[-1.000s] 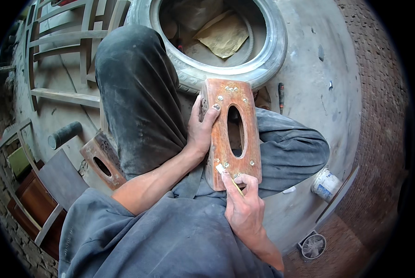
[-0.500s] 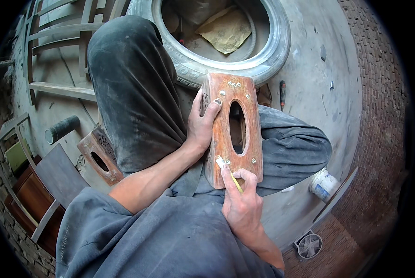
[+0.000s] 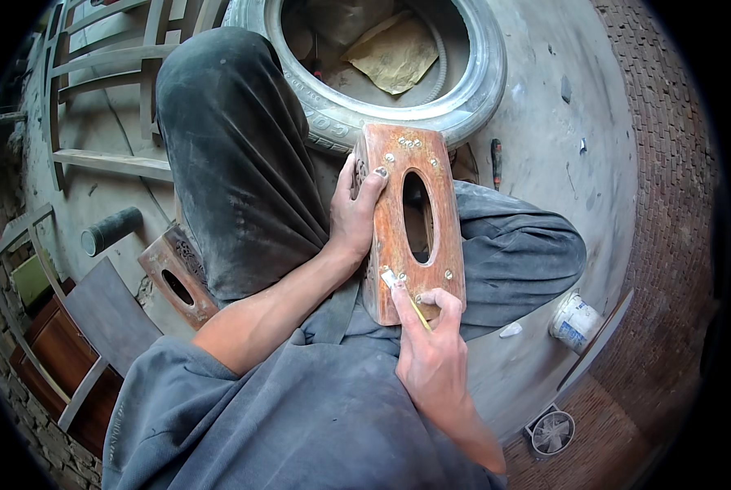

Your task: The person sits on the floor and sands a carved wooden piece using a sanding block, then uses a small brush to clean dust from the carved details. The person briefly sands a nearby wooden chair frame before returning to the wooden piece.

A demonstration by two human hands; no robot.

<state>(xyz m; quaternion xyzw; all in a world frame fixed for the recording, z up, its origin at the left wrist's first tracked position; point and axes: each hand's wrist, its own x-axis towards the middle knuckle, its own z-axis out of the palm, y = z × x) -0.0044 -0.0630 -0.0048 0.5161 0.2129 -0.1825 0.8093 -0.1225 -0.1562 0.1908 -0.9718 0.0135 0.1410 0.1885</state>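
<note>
A reddish-brown wooden tissue box [image 3: 388, 208] with an oval opening and carved side stands tilted between my legs. Small pale spots, like inlay flowers, dot its top face near both ends. My left hand [image 3: 354, 214] grips its left side, thumb on the top face and the other fingers along the carving. In my right hand [image 3: 433, 347] is a thin yellow-handled tool [image 3: 421, 315] with a flat whitish tip, whose exact kind I cannot make out. That tip touches the box near a pale spot left of the opening's near end.
An old tire [image 3: 489, 77] holding yellowish paper [image 3: 396, 55] lies ahead. A screwdriver [image 3: 496, 163] is on the floor to its right. A second tissue box [image 3: 177, 282] and a dark green cylinder [image 3: 112, 230] lie left. A white tub [image 3: 576, 320] stands right, and a fan [image 3: 551, 431] lower right.
The box has shifted slightly away from me and tipped a little. My right hand and the tool have moved with it, the tip staying at nearly the same spot.
</note>
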